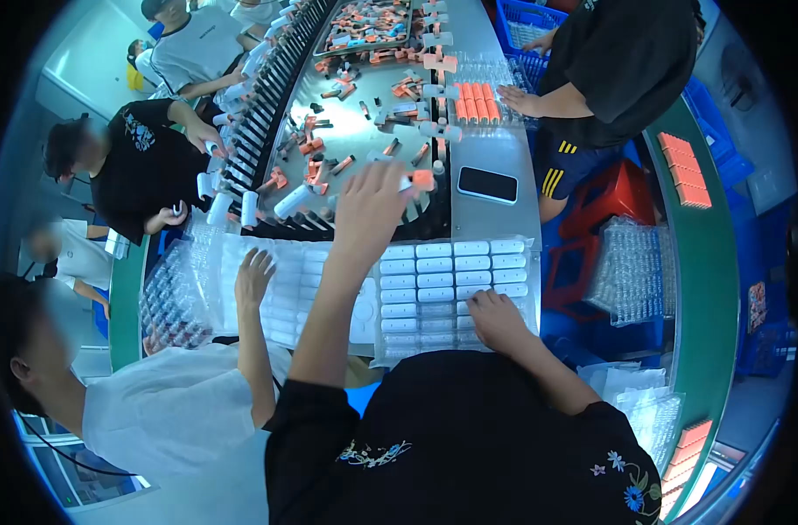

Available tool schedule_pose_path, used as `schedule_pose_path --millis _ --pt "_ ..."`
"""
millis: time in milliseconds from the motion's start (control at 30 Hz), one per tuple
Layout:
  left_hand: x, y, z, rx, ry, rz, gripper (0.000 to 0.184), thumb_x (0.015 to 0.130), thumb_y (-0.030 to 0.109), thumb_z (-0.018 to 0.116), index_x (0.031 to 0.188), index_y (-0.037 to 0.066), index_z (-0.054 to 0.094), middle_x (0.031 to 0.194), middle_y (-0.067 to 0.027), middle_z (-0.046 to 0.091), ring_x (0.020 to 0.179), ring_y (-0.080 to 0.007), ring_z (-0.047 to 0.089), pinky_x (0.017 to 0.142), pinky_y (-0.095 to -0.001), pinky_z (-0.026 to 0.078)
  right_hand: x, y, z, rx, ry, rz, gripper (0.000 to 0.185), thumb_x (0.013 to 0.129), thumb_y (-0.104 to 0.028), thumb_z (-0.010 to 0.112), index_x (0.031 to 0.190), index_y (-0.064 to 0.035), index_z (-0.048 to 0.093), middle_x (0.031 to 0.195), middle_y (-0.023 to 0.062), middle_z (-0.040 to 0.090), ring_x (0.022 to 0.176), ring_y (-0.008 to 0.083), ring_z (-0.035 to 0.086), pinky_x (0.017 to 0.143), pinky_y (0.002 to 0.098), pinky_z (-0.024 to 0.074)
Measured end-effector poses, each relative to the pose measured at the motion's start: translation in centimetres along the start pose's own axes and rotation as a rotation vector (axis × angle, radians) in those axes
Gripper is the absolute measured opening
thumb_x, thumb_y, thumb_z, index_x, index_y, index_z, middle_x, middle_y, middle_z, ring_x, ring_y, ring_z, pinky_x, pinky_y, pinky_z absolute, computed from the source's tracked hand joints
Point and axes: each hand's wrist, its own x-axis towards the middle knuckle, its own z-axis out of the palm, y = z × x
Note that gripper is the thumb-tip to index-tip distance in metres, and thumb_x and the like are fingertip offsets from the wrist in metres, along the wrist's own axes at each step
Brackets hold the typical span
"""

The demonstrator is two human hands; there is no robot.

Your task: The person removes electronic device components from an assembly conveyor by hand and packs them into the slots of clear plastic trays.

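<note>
My left hand (370, 199) is over the near end of the conveyor, its fingers bent and closed. Beside its fingertips is an orange piece (422, 180) with a white part; what the fingers hold is partly hidden. My right hand (499, 322) is low over the right side of a clear plastic tray (407, 343), fingers curled down at a slot, their tips hard to make out. Rows of white rounded pieces (434, 264) fill the tray's upper rows, while lower slots look clear.
A phone (488, 185) lies right of the conveyor. Holders (250, 208) line the conveyor's edge around loose orange and black parts (313, 145). A co-worker's hand (255, 276) is over a tray at left; another's (521, 101) is near orange pieces (478, 102).
</note>
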Motion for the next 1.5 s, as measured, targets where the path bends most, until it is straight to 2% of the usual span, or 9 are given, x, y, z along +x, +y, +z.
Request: schedule_pose_path --millis 100,200,467,633,733,1200,1333,1400,1500 --pt "1.6 -1.9 4.9 0.131 0.031 0.392 0.033 0.095 0.029 0.07 0.116 0.005 0.063 0.112 -0.011 0.065 0.096 -0.0288 0.071 0.078 -0.042 0.058 0.6 -0.8 0.2 -0.156 0.07 -0.037 0.025 0.085 -0.01 0.064 0.109 -0.0007 0.066 0.106 0.0114 0.061 0.104 0.027 0.059 0.087 0.0377 0.0486" --pt "-0.2 -1.5 7.2 0.426 -0.314 -0.066 0.03 0.097 0.034 0.067 0.107 0.007 0.06 0.105 -0.01 0.063 0.08 -0.0243 0.074 0.061 -0.0331 0.06 0.9 -1.2 1.0 -0.218 0.083 -0.04 0.022 0.085 -0.011 0.064 0.105 -0.0025 0.065 0.103 0.0106 0.059 0.1 0.0248 0.058 0.082 0.0356 0.047" --pt "-7.2 -0.7 4.0 0.058 -0.228 -0.691 0.042 0.095 0.025 0.068 0.125 -0.001 0.056 0.106 -0.0178 0.066 0.083 -0.0387 0.072 0.067 -0.048 0.06 3.6 -0.1 -7.9 0.453 -0.116 0.303 0.07 0.082 -0.028 0.079 0.138 0.0015 0.047 0.126 0.0284 0.064 0.114 0.0417 0.067 0.095 0.047 0.0563" --pt "-20.1 0.8 5.6 -0.174 -0.468 -0.178 0.04 0.084 0.01 0.067 0.123 0.001 0.06 0.122 -0.0198 0.061 0.114 -0.0389 0.06 0.095 -0.0509 0.05 10.4 4.1 -13.0 0.152 0.593 0.056 0.075 0.085 -0.024 0.073 0.152 -0.0089 0.044 0.119 0.023 0.065 0.095 0.0429 0.069 0.085 0.0494 0.0568" --pt "-24.6 1.2 5.7 -0.195 -0.434 -0.164 0.047 0.078 0.003 0.063 0.125 0.002 0.059 0.126 -0.0191 0.058 0.12 -0.0389 0.056 0.098 -0.0505 0.048 14.1 3.3 -18.7 0.195 0.436 0.116 0.063 0.088 -0.024 0.068 0.149 -0.0266 0.052 0.114 0.0193 0.063 0.095 0.0416 0.067 0.082 0.048 0.0562" --pt "-22.9 0.8 6.6 0.083 -0.454 0.048 0.025 0.088 0.012 0.06 0.112 0.008 0.065 0.112 -0.011 0.058 0.11 -0.028 0.057 0.092 -0.0446 0.045 24.3 8.1 -11.9 -0.235 0.382 -0.162 0.055 0.094 -0.041 0.067 0.145 -0.0232 0.055 0.113 0.0221 0.065 0.094 0.0406 0.07 0.077 0.0506 0.0577" --pt "-19.1 -2.0 2.6 -0.365 -0.635 -0.175 0.067 0.068 0.019 0.087 0.125 0.004 0.055 0.121 -0.0159 0.063 0.111 -0.0376 0.063 0.094 -0.0449 0.051 21.9 2.2 -9.1 -0.038 0.345 0.177 0.07 0.096 -0.049 0.063 0.153 -0.0138 0.043 0.111 0.0308 0.065 0.083 0.0442 0.072 0.066 0.054 0.0588" --pt "-15.3 -1.4 -1.3 -0.79 -0.519 -0.41 0.069 0.075 0.018 0.085 0.132 0.002 0.05 0.121 -0.0189 0.065 0.101 -0.0409 0.066 0.089 -0.0426 0.053 19.0 0.7 -9.5 0.189 0.209 0.251 0.074 0.097 -0.048 0.064 0.155 -0.0118 0.037 0.112 0.0327 0.067 0.086 0.0444 0.072 0.071 0.054 0.0582" --pt "-9.6 -1.1 -1.5 -0.552 -0.069 -0.122 0.073 0.081 0.02 0.084 0.139 0.0 0.044 0.12 -0.0229 0.064 0.101 -0.0435 0.064 0.089 -0.0442 0.053 14.9 1.0 -4.8 0.341 0.128 0.176 0.053 0.096 -0.039 0.07 0.132 -0.0029 0.057 0.11 0.0257 0.07 0.099 0.0481 0.067 0.083 0.0545 0.0547"
